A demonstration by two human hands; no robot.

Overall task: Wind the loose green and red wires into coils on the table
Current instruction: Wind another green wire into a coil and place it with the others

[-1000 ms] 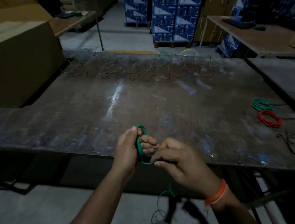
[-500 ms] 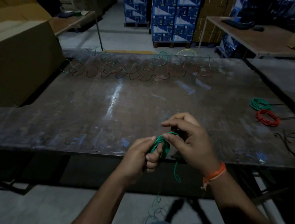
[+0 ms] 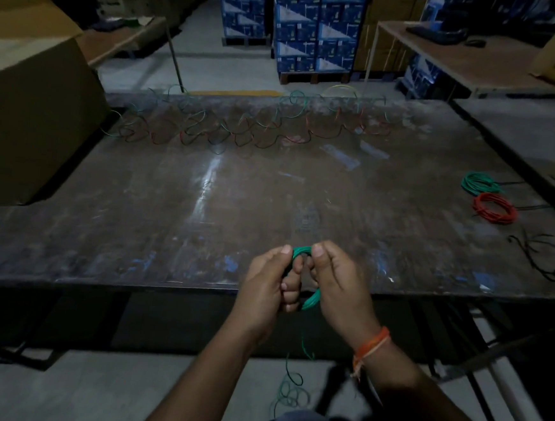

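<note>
The left hand (image 3: 265, 281) grips a small green coil (image 3: 301, 252) at the near edge of the table (image 3: 203, 204); its fingers are curled through the loop and its thumb presses on the top. The right hand (image 3: 338, 281) pinches the same coil from the other side, at 3 o'clock from the left hand, thumb near the top and fingers closed around the lower strands (image 3: 310, 302). The coil stands upright between both hands, with its long axis running from 12 to 6 o'clock.

The free tail (image 3: 292, 387) of this green wire hangs from the bottom of the coil towards 6 o'clock, below the table edge, and ends in loose curls near the floor. So the wire to be wound lies under the grip, and the right hand is nearer to it. I judge that the next turn must lift this tail up.

Finished green (image 3: 479, 183) and red (image 3: 495, 209) coils lie at 2 o'clock, and the tangled loose wires (image 3: 242, 128) along the far edge at 12 o'clock.
</note>
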